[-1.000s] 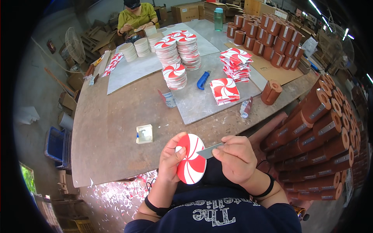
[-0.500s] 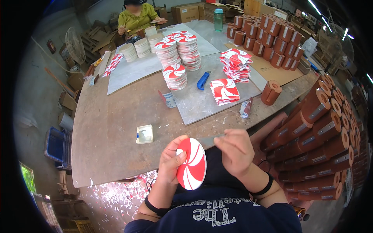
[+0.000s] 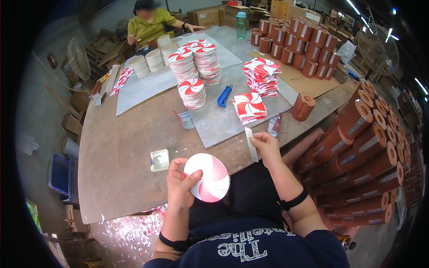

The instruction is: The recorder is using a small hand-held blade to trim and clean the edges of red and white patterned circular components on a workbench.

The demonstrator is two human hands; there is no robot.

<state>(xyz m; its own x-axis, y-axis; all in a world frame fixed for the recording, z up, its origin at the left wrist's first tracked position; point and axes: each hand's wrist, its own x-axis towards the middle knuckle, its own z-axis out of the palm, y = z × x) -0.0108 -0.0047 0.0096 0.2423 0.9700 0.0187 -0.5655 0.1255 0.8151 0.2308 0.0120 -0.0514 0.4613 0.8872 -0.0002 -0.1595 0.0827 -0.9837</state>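
Note:
Over the table's near edge, my left hand (image 3: 179, 185) grips a round disc (image 3: 213, 178) with a red and white swirl face, thumb on the face. To its right my right hand (image 3: 267, 146) pinches a thin, flat, pale grey strip (image 3: 251, 145) that stands nearly upright, apart from the disc. Beyond the hands lie a low stack of swirl discs (image 3: 192, 94), a blue-handled knife (image 3: 225, 96) and a pile of red and white swirl sheets (image 3: 250, 108). A small open whitish box (image 3: 153, 163) sits left of the disc.
Curled brown-and-grey pieces (image 3: 185, 120) lie by the grey board (image 3: 214, 131). Brown cylinders (image 3: 357, 152) are stacked high at the right; one brown cylinder (image 3: 303, 107) stands alone near the edge. A co-worker (image 3: 152, 27) sits across the table. A green bottle (image 3: 241, 26) stands far back.
The right hand has drawn back from the disc, lifting the strip from a level to a nearly upright pose. The left hand has tilted the disc's face upward. The co-worker's arm now reaches out.

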